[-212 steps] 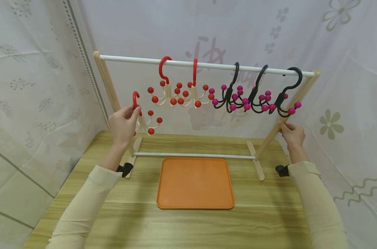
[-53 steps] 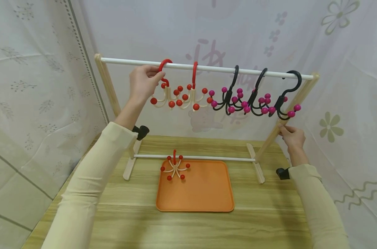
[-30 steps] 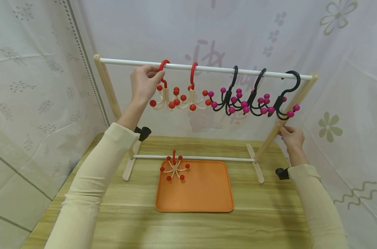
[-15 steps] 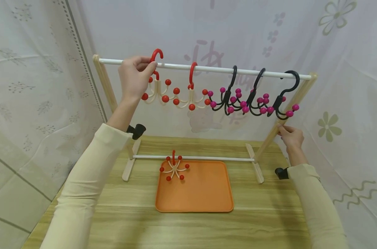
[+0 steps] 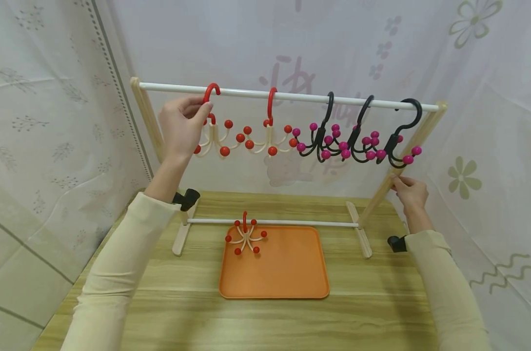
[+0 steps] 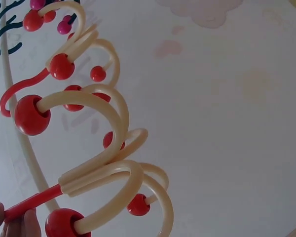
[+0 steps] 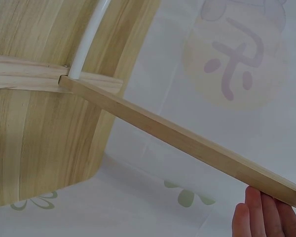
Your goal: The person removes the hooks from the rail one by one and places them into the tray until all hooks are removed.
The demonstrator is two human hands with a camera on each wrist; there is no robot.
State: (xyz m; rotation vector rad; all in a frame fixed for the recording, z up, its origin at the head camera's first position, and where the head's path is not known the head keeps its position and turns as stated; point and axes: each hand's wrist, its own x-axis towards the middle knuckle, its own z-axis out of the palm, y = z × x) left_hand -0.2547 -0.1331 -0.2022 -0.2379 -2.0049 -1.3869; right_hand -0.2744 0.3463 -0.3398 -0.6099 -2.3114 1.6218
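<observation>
My left hand (image 5: 180, 127) pinches the red hook of a cream octopus-shaped hanger (image 5: 213, 137) with red ball tips. The hook's top overlaps the white rail (image 5: 247, 93) in the head view; the left wrist view shows the hanger's curved arms (image 6: 98, 173) close up. A second red-hooked hanger (image 5: 270, 131) hangs on the rail to its right. Another one (image 5: 246, 237) stands on the orange tray (image 5: 287, 273), hook up, at the back left corner. My right hand (image 5: 412, 195) grips the right wooden post (image 5: 381, 190) of the rack, seen also in the right wrist view as a slanting post (image 7: 187, 140).
Several black hangers (image 5: 321, 136) with magenta balls hang on the rail's right half, their arms overlapping. The rack's lower white bar (image 5: 335, 224) runs behind the tray. Wooden feet (image 5: 359, 231) stand on the wood-grain table (image 5: 168, 307), with patterned curtains (image 5: 489, 122) around.
The hanger held earlier by the left hand now stands on the tray. The left hand has since gripped another red-hooked hanger, raised it at the rail, then moved it left and lower.
</observation>
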